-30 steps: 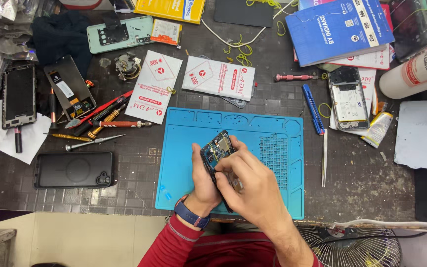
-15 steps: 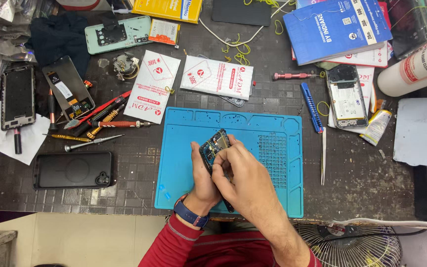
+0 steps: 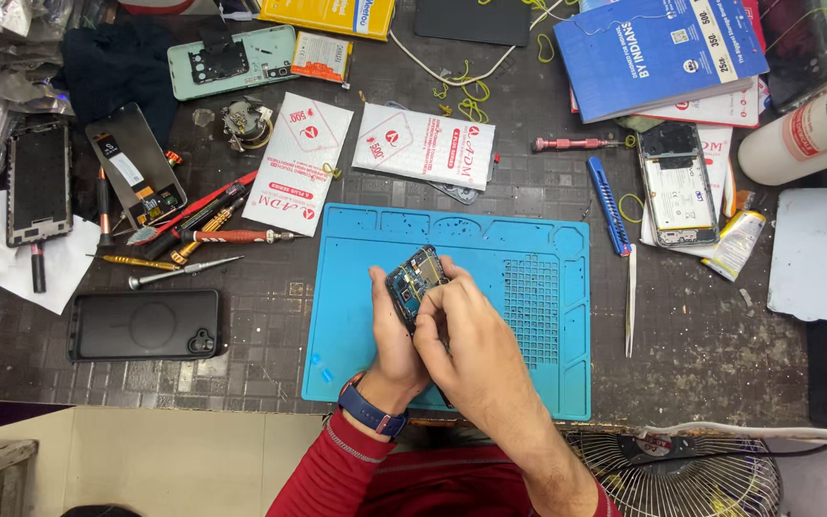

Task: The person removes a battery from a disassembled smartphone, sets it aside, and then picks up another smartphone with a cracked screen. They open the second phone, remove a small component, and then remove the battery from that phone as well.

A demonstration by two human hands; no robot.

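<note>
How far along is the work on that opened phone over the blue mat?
Done: the opened phone has its back off, its circuit board showing. In hand: the left hand holds it above the blue mat, while the right hand pinches at its upper edge. Left: it is not closed up; the screwdrivers lie untouched on the table's left side, and a mint back cover sits at the far edge.
</note>
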